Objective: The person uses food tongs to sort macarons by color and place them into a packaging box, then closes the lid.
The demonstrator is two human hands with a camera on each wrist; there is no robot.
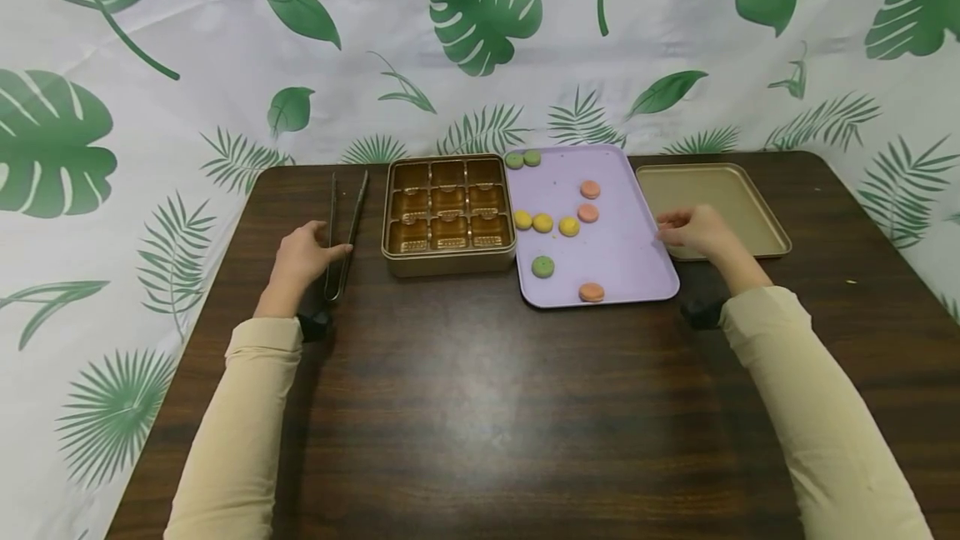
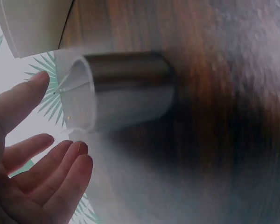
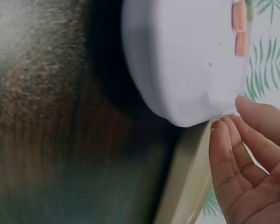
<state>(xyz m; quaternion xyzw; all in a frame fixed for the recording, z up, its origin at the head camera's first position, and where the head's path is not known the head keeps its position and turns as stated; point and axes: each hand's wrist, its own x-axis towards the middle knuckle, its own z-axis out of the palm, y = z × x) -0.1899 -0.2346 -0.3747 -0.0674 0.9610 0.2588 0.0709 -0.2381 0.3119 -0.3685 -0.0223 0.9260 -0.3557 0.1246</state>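
A white cloth (image 1: 382,23) printed with green leaves is hanging behind a dark wooden table (image 1: 480,423). The tongs (image 2: 135,70) are lying on the table's left side, their two arms pointing toward the cloth and their bent end facing the person. The left hand (image 1: 303,257) is hovering at them with thumb and fingers spread well apart and gripping nothing; whether a fingertip is touching the metal, I cannot tell. The right hand (image 1: 697,230) is reaching to the right edge of the purple tray (image 1: 622,261), its fingers gently bending and its thumb standing only a small gap from them; it is holding nothing, and contact with the rim is not clear. On that tray nine macarons are resting: two green ones (image 1: 522,159) at the far left corner, three yellow ones (image 1: 542,223) in a loose row, two pink ones (image 1: 588,202) near each other, another green one (image 1: 543,266) nearer the front, and another pink one (image 1: 592,292) by the near rim. The gold box (image 1: 450,263), showing nine brown compartments, is standing between tongs and tray, right up against the tray's left side. The gold tray (image 1: 720,198) is lying just beyond the purple one on the right, and the right hand is partly covering it in the head view.
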